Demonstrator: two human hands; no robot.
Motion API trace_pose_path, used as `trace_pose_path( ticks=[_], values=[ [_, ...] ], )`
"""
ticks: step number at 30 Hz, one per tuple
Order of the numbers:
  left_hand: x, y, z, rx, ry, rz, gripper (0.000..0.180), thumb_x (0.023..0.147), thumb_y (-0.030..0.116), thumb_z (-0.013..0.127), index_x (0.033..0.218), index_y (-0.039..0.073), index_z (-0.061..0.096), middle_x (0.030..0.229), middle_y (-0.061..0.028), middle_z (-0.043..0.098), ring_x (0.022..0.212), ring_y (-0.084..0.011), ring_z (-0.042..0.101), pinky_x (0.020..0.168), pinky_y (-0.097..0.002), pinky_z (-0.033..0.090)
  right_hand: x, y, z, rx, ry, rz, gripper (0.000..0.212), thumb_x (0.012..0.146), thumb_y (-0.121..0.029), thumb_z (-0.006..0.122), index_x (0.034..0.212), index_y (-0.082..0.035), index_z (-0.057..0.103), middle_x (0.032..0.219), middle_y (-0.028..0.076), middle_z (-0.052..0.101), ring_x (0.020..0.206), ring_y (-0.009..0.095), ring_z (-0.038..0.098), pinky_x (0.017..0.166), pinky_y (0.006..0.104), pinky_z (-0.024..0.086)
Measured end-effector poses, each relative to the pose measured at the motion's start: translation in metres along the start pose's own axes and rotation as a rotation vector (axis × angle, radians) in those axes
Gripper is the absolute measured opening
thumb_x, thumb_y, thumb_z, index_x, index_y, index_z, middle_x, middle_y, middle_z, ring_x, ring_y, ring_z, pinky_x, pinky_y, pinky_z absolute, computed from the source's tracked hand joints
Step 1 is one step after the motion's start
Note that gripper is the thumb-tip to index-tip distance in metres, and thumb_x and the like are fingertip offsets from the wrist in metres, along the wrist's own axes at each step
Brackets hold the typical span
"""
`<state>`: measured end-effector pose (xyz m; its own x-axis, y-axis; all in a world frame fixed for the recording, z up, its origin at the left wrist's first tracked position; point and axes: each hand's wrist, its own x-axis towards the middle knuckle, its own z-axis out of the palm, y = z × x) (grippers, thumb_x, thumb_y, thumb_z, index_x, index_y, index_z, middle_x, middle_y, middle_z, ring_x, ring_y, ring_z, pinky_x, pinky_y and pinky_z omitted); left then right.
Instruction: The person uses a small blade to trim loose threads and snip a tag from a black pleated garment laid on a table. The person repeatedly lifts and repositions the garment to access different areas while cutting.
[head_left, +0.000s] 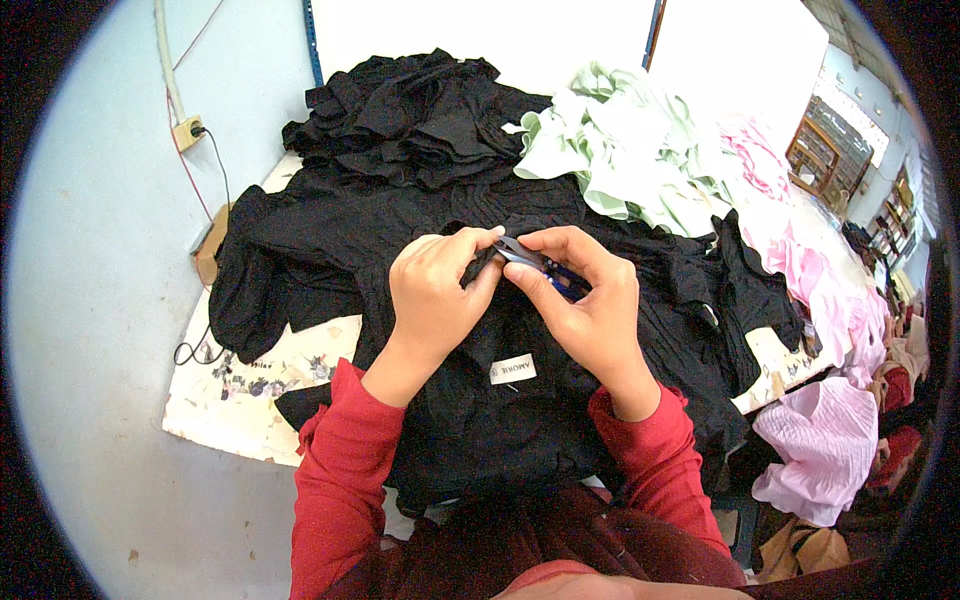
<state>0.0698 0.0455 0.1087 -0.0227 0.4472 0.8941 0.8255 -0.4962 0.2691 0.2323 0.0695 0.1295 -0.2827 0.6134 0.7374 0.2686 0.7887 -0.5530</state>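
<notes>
A black crinkled garment [480, 420] is spread over the table in front of me and hangs over its near edge. Its small white label [513, 369] lies face up between my forearms. In my right hand [590, 295] is a pair of thread snips [520, 252] with dark blades and a blue handle, blades pointing left. My left hand [440, 285] is closed, thumb and forefinger pinched right at the blade tips. Whatever those fingers pinch, perhaps cloth or thread, is too small to make out.
Behind the garment is a heap of black clothes [410, 120], with pale green cloth [620, 150] to its right. Pink garments [810, 280] run along the right side, and a lilac pleated piece [820, 450] hangs lower down. A wall socket [188, 133] with a cable is at left.
</notes>
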Motion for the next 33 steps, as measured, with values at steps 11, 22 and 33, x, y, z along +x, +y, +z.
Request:
trace_pose_path(
  ticks=[11, 22, 33],
  values=[
    [-0.001, -0.001, 0.002, -0.020, 0.021, -0.040, 0.021, 0.071, 0.005, 0.071, 0.091, 0.007, 0.070, 0.083, -0.0082, 0.070, 0.070, -0.0219, 0.066, 0.066, -0.0315, 0.050, -0.001, -0.002, -0.003, 0.105, -0.140, 0.081, 0.021, 0.080, -0.021, 0.074, 0.093, -0.006, 0.068, 0.078, 0.008, 0.071, 0.068, 0.017, 0.068, 0.062, 0.0278, 0.050],
    [0.000, -0.001, 0.002, -0.015, 0.000, -0.052, 0.020, 0.070, 0.004, 0.072, 0.089, 0.006, 0.069, 0.081, -0.0087, 0.070, 0.070, -0.0226, 0.066, 0.066, -0.0307, 0.050, -0.002, 0.002, -0.002, 0.047, -0.091, -0.032, 0.022, 0.079, -0.023, 0.074, 0.096, -0.009, 0.069, 0.080, 0.007, 0.071, 0.067, 0.019, 0.069, 0.060, 0.0281, 0.052],
    [0.020, -0.012, -0.022, -0.541, -0.285, -0.317, 0.020, 0.083, 0.015, 0.071, 0.078, -0.002, 0.064, 0.069, -0.0030, 0.064, 0.069, -0.0062, 0.057, 0.067, -0.0241, 0.045, 0.023, 0.020, -0.014, 0.501, -0.175, 0.259, 0.028, 0.081, -0.011, 0.073, 0.106, -0.001, 0.065, 0.078, 0.000, 0.062, 0.062, 0.003, 0.050, 0.053, 0.0183, 0.036]
  ],
)
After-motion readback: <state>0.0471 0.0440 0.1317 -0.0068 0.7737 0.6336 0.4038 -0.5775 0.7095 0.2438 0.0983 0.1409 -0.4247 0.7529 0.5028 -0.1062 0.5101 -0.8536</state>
